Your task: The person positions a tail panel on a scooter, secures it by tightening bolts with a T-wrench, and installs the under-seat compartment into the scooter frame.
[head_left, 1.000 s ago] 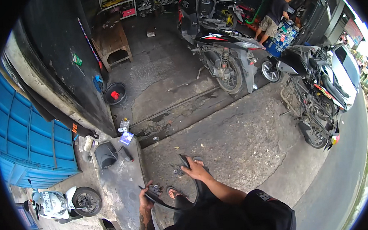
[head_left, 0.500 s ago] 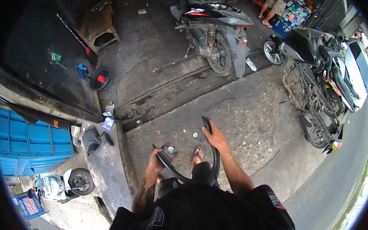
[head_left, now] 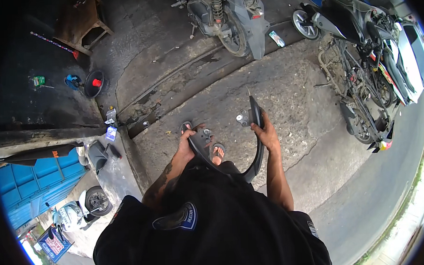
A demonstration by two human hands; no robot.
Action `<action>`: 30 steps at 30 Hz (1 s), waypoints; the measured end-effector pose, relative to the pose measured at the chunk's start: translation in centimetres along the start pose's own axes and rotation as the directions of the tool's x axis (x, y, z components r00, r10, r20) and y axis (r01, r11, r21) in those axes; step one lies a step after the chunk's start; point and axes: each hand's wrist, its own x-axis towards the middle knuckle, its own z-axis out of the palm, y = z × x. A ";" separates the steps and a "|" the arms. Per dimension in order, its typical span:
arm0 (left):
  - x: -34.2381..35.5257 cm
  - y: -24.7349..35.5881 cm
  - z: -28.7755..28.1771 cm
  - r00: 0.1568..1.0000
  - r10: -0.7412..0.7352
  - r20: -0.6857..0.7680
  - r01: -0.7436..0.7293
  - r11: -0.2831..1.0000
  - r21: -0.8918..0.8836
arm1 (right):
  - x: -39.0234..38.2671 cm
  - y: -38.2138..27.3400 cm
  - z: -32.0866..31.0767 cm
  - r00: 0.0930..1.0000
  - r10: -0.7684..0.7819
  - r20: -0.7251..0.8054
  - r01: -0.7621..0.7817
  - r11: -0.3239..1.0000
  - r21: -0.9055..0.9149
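A black, U-shaped plastic motorbike part [head_left: 252,164] with metal mounting plates at its two ends spans the space in front of my body, its curve toward me. My left hand [head_left: 186,143] grips its left end, fingers wrapped round the rim beside a small metal plate. My right hand [head_left: 267,134] holds the right end, thumb near the other plate with a pale round fitting [head_left: 240,118]. My sandaled foot [head_left: 217,154] shows on the concrete below the part.
Scooters [head_left: 215,14] and a stripped motorbike [head_left: 353,91] stand ahead and right. A concrete step [head_left: 290,71] crosses in front. A wooden table [head_left: 74,24], black basin [head_left: 95,93], ledge with a black casing [head_left: 98,155] and white scooter [head_left: 70,214] are left.
Both hands have raised the black part forward and higher in view, keeping hold of its ends. The view has tilted down, so the workshop and the other person have slid upward, mostly out of sight.
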 end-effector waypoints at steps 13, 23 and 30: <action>11.3 16.0 1.0 0.993 0.070 -0.097 -0.078 0.993 -0.087 | 15.1 -10.4 5.1 0.973 0.104 -0.207 -0.124 0.989 -0.083; 17.0 33.3 5.2 0.971 0.177 -0.160 -0.207 0.958 -0.199 | 24.4 -21.7 6.3 0.985 0.149 -0.091 -0.146 0.989 0.032; 20.8 39.3 10.0 0.961 0.230 -0.153 -0.257 0.948 -0.189 | 30.0 -27.3 3.6 0.990 0.039 -0.139 -0.032 0.998 0.055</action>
